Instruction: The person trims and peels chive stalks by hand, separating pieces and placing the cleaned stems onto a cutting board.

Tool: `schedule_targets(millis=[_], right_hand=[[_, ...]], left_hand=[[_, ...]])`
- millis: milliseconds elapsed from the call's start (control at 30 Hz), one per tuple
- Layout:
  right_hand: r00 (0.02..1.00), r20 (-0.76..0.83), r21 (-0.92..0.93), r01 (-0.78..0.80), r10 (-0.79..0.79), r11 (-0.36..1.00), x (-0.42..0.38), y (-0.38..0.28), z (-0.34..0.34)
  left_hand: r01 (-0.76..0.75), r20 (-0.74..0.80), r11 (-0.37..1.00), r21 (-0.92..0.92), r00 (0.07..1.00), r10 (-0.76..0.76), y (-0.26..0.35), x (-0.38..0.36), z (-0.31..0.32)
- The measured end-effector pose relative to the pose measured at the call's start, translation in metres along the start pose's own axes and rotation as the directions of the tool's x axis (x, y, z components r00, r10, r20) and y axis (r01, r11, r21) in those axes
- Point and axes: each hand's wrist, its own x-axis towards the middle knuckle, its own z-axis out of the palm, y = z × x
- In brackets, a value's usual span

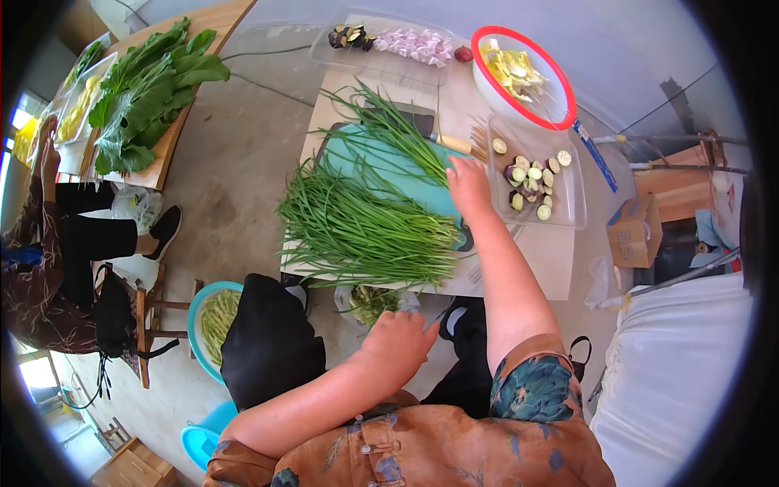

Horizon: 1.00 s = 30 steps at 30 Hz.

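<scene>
A big pile of long green chives lies across the near part of a light blue cutting board. A smaller bunch of chives reaches over the board's far side, its pale ends at my right hand, whose fingers are closed on them. Just beyond it lies a knife with a wooden handle, its dark blade partly under the leaves. My left hand is near my lap, below the table edge, with its thumb apart from the curled fingers; whether it holds anything is hidden.
A clear tray with eggplant pieces stands right, behind it a red-rimmed bowl. Another tray holds chopped pink pieces. A co-worker sits left near leafy greens. A blue-rimmed basin stands on the floor.
</scene>
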Motion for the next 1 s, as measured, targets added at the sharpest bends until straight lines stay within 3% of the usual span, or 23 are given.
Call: schedule_targets(millis=[100, 167, 300, 367, 400, 467, 567, 700, 800, 867, 900, 967, 1000], right_hand=[[0.999, 0.041, 0.076, 0.013, -0.016, 0.997, 0.007, -0.004, 0.011], [0.989, 0.13, 0.088, -0.08, 0.068, 0.993, 0.014, -0.008, 0.017], [0.987, 0.137, 0.085, -0.098, 0.085, 0.992, 0.033, -0.013, 0.034], [0.935, 0.317, 0.15, -0.218, 0.162, 0.965, 0.044, -0.024, 0.031], [0.933, 0.32, 0.151, -0.22, 0.162, 0.964, 0.043, -0.028, 0.033], [0.967, 0.206, -0.013, 0.155, -0.149, 0.988, 0.037, -0.036, 0.036], [0.949, 0.263, -0.042, 0.194, -0.177, 0.98, 0.032, -0.043, 0.032], [0.955, 0.223, -0.061, 0.215, -0.197, 0.975, 0.028, -0.036, 0.026], [0.975, 0.116, -0.008, 0.19, -0.188, 0.982, 0.028, -0.03, 0.014], [0.977, 0.019, 0.209, 0.204, -0.212, 0.957, 0.026, -0.029, -0.001], [0.976, 0.016, 0.203, 0.209, -0.216, 0.957, 0.024, -0.028, -0.01], [0.945, 0.328, 0.488, -0.182, 0.013, 0.854, 0.021, -0.043, -0.044], [0.945, 0.325, 0.488, -0.179, 0.013, 0.854, 0.016, -0.05, -0.054]], left_hand=[[-0.011, -0.006, 1.0, 0.007, 1.0, 0.011, 0.003, 0.001, 0.003], [-0.015, 0.008, 1.0, 0.011, 1.0, 0.015, 0.005, 0.002, 0.005], [-0.012, -0.007, 1.0, -0.028, 1.0, 0.011, 0.003, 0.009, 0.007], [-0.01, 0.003, 0.999, -0.037, 1.0, 0.01, 0.003, 0.012, 0.003], [-0.014, 0.01, 0.999, -0.043, 1.0, 0.014, 0.003, 0.013, 0.0], [-0.017, 0.018, 0.999, -0.05, 1.0, 0.018, 0.003, 0.017, -0.002], [-0.028, 0.004, 0.998, -0.063, 1.0, 0.028, 0.004, 0.018, 0.0], [-0.032, 0.031, 0.999, -0.044, 0.999, 0.033, 0.007, 0.018, 0.002], [-0.028, 0.042, 1.0, -0.014, 0.999, 0.029, 0.007, 0.018, -0.001], [-0.03, 0.023, 1.0, 0.01, 0.999, 0.03, 0.006, 0.02, -0.004], [-0.059, -0.007, 0.998, -0.016, 0.998, 0.059, 0.005, 0.023, -0.004], [-0.087, -0.04, 0.995, -0.04, 0.996, 0.085, 0.005, 0.025, -0.01], [-0.139, -0.258, 0.989, -0.049, 0.958, 0.121, 0.004, 0.024, -0.014]])
